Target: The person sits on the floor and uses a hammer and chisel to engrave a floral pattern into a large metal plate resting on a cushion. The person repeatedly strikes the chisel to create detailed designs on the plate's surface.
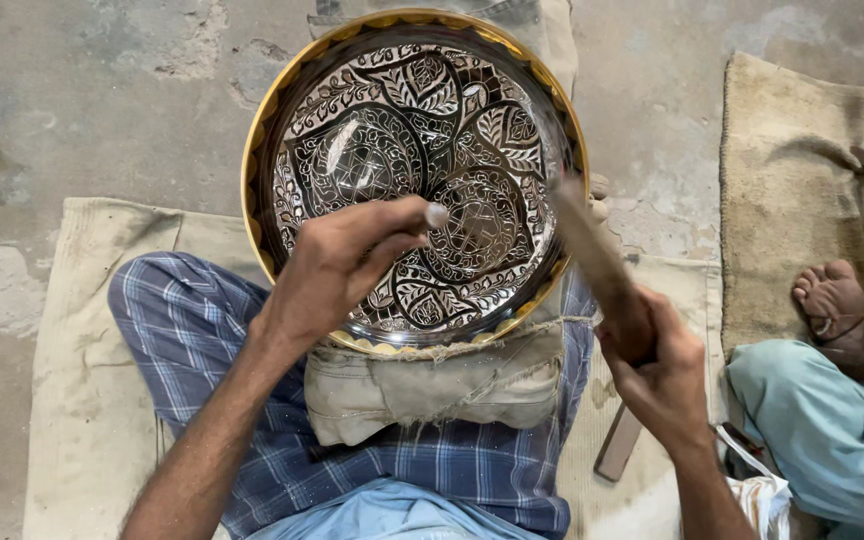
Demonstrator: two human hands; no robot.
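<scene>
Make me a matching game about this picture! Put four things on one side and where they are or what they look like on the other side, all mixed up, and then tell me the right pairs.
Things:
1. Round engraved plate
2. Left hand
3. Right hand
4. Bare foot of another person

Descriptions:
A. Grips a blurred wooden handle
B. Rests on a tan mat at the far right
C. Dark with leafy patterns and a golden rim
D. Holds a thin tool against the middle of the plate

Right pairs: 1-C, 2-D, 3-A, 4-B
</scene>
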